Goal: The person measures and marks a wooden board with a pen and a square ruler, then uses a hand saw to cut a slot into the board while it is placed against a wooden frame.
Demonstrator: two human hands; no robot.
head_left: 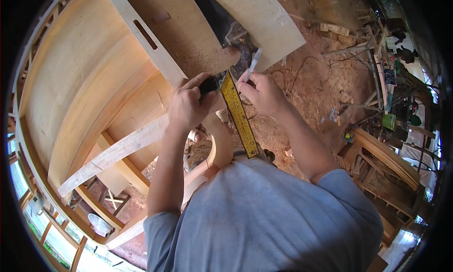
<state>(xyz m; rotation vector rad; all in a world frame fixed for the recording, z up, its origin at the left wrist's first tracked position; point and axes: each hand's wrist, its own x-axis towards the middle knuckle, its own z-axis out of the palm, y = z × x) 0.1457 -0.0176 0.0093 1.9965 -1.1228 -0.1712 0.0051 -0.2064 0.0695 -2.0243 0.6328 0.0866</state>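
My left hand (188, 102) is closed around the black stock of a try square, at the end of a pale wooden board (163, 59) with a long slot. The try square's yellow marked blade (239, 116) slants back toward my shirt. In my right hand (263, 93) is a slim whitish pen (254, 64), pinched between the fingers beside the blade's far end; its upper end points up and away. My left fingers hide most of the stock, and the pen's lower tip cannot be made out.
A large curved wooden frame (89, 97) fills the left, crossed by a pale curved strip (115, 149). Ahead lie a plywood panel (269, 26) and a dusty dark metal object (238, 40). Stacked curved timber (387, 156) stands at right, over a reddish dirt floor (306, 97).
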